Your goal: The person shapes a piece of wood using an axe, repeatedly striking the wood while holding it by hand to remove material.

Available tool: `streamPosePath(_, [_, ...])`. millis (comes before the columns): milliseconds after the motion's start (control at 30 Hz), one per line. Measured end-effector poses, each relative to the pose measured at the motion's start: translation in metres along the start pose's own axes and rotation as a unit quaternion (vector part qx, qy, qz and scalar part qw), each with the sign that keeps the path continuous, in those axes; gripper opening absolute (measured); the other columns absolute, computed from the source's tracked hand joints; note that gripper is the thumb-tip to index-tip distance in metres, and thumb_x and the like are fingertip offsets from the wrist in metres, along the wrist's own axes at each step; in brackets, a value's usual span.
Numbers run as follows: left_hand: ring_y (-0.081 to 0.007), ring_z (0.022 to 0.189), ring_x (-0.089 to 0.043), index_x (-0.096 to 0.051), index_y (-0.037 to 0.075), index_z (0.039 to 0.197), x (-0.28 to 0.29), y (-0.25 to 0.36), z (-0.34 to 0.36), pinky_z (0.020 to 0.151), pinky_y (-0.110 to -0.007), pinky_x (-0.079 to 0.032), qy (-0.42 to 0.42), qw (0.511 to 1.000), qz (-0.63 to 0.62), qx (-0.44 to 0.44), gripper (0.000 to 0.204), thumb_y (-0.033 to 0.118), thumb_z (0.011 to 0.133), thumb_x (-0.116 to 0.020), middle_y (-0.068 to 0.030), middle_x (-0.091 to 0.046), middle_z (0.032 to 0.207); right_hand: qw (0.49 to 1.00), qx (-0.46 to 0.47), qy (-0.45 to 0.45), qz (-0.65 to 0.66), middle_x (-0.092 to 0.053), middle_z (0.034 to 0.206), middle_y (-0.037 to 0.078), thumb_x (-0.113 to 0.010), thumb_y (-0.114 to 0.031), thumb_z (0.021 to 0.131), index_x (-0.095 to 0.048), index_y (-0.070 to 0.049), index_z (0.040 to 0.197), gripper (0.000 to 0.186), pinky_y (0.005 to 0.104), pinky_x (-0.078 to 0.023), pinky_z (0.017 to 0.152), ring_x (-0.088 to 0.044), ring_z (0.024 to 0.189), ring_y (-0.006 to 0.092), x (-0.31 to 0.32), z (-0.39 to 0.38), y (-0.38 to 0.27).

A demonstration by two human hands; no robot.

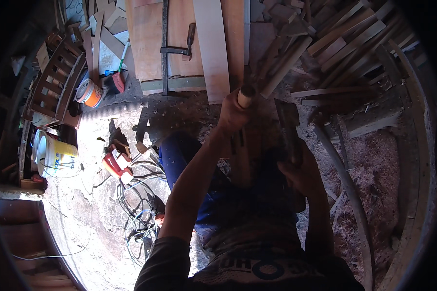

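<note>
My left hand [231, 116] is closed round a thick round wooden handle [246, 96], whose blunt end points up. What lies below this handle is hidden by the fist. Under the hand, between my knees, a wooden piece with dark slots [240, 155] is partly visible in shadow. To the right, my right hand [300, 169] grips a hammer-like tool [287, 119] with a dark, blocky head raised at about the height of my left hand. Dim light hides the exact kind of this tool.
Boards with a bar clamp [187, 50] lie ahead. Scrap wood [349, 39] is piled far right. Shavings [369, 179] and a curved pole [349, 194] lie right. Leftward are tangled cables [136, 213], a red power tool [116, 164], a white-yellow bucket [58, 154] and an orange bucket [90, 93].
</note>
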State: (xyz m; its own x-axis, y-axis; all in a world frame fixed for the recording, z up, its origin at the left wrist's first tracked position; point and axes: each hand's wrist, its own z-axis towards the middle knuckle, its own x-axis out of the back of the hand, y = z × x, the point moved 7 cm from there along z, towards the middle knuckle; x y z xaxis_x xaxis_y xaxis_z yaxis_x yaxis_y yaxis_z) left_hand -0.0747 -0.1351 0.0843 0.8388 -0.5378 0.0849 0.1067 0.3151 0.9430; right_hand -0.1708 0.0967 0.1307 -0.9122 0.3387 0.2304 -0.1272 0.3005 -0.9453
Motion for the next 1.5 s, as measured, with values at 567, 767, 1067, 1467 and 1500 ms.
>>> streamPosePath(567, [-0.0106, 0.087, -0.065, -0.065, 0.002, 0.108, 0.012, -0.013, -0.003, 0.077, -0.028, -0.053, -0.053, 0.994, -0.095, 0.006, 0.033, 0.006, 0.077, -0.075, -0.002, -0.069, 0.094, 0.958, 0.221, 0.009, -0.181, -0.067, 0.111, 0.02, -0.07, -0.01, 0.084, -0.04, -0.006, 0.142, 0.066, 0.0396, -0.054, 0.079, -0.069, 0.101, 0.033, -0.018, 0.02, -0.066])
streamPosePath(767, [-0.0159, 0.096, -0.067, -0.066, 0.003, 0.112, 0.017, -0.012, -0.003, 0.085, -0.031, -0.054, -0.047, 0.996, -0.03, -0.074, 0.034, 0.008, 0.08, -0.075, -0.0052, -0.07, 0.105, 0.878, 0.294, -0.004, -0.378, -0.067, 0.088, 0.023, -0.066, -0.009, 0.086, -0.041, -0.007, 0.138, 0.058, 0.0485, -0.054, 0.073, -0.068, 0.085, 0.0438, -0.049, 0.053, -0.111])
streamPosePath(1067, [-0.0153, 0.101, -0.065, -0.067, 0.004, 0.114, 0.023, -0.03, -0.009, 0.086, -0.032, -0.053, -0.049, 0.994, -0.076, 0.056, 0.029, 0.011, 0.086, -0.072, -0.004, -0.07, 0.11, 0.887, 0.332, 0.029, -0.321, -0.066, 0.086, 0.026, -0.063, -0.006, 0.084, -0.036, -0.006, 0.142, 0.064, 0.0527, -0.052, 0.071, -0.067, 0.083, 0.0454, -0.039, 0.063, -0.112])
streamPosePath(1467, [-0.0118, 0.098, -0.064, -0.061, 0.003, 0.119, 0.018, -0.028, -0.011, 0.085, -0.029, -0.053, -0.056, 0.99, -0.106, 0.073, 0.038, 0.006, 0.082, -0.07, -0.0029, -0.068, 0.106, 0.878, 0.237, -0.045, -0.412, -0.066, 0.094, 0.026, -0.061, -0.002, 0.08, -0.042, -0.004, 0.133, 0.056, 0.0536, -0.054, 0.077, -0.066, 0.091, 0.0455, -0.04, 0.08, -0.116])
streamPosePath(1500, [-0.012, 0.098, -0.064, -0.061, 0.003, 0.119, 0.02, -0.027, -0.012, 0.085, -0.029, -0.053, -0.045, 0.992, -0.104, 0.056, 0.038, 0.006, 0.082, -0.071, -0.003, -0.068, 0.107, 0.864, 0.286, -0.055, -0.411, -0.066, 0.094, 0.027, -0.06, -0.002, 0.08, -0.042, -0.004, 0.132, 0.056, 0.0539, -0.053, 0.077, -0.066, 0.091, 0.0456, -0.047, 0.079, -0.12])
